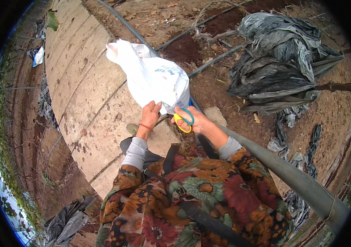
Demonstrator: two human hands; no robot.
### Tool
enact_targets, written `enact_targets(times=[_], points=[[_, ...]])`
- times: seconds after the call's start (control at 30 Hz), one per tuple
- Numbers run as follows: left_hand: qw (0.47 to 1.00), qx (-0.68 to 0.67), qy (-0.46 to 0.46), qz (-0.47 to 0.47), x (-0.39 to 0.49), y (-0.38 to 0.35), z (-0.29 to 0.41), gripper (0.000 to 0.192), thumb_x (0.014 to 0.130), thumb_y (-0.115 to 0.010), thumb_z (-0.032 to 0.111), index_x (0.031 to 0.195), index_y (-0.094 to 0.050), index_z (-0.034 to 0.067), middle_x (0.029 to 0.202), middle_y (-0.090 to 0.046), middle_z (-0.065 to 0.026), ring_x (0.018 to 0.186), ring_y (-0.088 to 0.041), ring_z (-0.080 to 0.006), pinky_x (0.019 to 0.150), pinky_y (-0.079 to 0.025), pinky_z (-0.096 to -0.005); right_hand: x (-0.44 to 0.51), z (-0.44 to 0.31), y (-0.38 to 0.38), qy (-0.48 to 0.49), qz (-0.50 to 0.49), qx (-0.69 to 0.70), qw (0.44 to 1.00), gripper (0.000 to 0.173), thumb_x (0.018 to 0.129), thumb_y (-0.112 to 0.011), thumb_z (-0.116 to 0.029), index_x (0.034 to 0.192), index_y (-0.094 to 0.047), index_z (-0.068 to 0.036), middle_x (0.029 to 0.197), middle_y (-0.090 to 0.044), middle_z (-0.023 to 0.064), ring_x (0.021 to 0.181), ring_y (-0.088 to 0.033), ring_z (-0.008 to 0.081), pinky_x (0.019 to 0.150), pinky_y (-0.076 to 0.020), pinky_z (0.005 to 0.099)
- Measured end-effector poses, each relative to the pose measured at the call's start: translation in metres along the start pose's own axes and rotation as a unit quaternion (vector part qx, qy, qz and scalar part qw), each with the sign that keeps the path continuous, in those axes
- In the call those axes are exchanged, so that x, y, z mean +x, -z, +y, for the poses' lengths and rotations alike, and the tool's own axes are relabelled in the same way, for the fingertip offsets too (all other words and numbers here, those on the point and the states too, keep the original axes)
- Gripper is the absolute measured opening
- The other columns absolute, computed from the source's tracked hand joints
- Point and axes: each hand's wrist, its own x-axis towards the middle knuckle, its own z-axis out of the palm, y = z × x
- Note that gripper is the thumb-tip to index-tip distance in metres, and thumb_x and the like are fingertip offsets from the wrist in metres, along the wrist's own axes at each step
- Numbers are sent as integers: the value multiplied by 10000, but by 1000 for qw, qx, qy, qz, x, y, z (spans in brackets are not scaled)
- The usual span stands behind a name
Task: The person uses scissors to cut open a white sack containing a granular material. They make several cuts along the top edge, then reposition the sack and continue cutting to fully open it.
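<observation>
A white plastic sack with blue and red printing lies in front of me, partly on the concrete path. My left hand pinches its near edge between thumb and fingers. In my right hand is a pair of scissors with one yellow and one teal handle loop. The blades point towards the sack's edge close to my left fingers. How far they reach into the plastic I cannot tell. What the sack holds is hidden.
A concrete path runs along my left. Thin grey pipes lie on the soil beyond the sack. Crumpled black plastic film is heaped at the right. A thick grey pole slants past my right side.
</observation>
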Motion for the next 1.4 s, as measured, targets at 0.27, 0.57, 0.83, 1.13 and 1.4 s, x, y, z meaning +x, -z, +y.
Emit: enact_targets(times=[0.27,0.57,0.83,1.13,1.4], points=[[998,-22,61,-26,-8,15,13,172,899,-529,198,891,-586,36,651,-543,25,493,-447,-69,439,-345,-205,-41,-21,34,132,228,-144,954,333,856,-604,-342,813,-594,-12,552,-511,1,399,-444,61,335,-330,191],[975,192,-11,108,8,-4,-9,253,814,-618,114,680,-436,1,557,-458,-58,470,-416,-118,438,-360,-280,-16,5,-11,253,297,-720,574,823,602,-767,-444,1164,-457,70,872,-561,173,831,-545,312,723,-416,425],[993,7,-8,120,0,-5,7,165,776,-633,28,748,-470,20,590,-436,26,513,-380,-66,437,-330,-254,-14,-3,-17,267,297,-773,492,849,560,-778,-394,1209,-461,54,875,-560,135,868,-531,285,767,-406,396],[974,157,-88,137,14,2,-10,208,747,-673,112,781,-504,-4,613,-549,-113,550,-519,-214,510,-423,-350,13,6,-3,371,341,-746,435,615,590,-747,-287,1075,-509,8,817,-523,134,813,-519,299,725,-412,404],[935,333,48,110,-1,-24,21,639,743,-611,541,922,-575,-72,854,-624,-284,819,-623,-407,715,-488,-448,1,-6,-10,394,325,-773,377,395,642,-600,-112,1023,-563,-16,757,-518,105,747,-516,295,671,-387,411]])
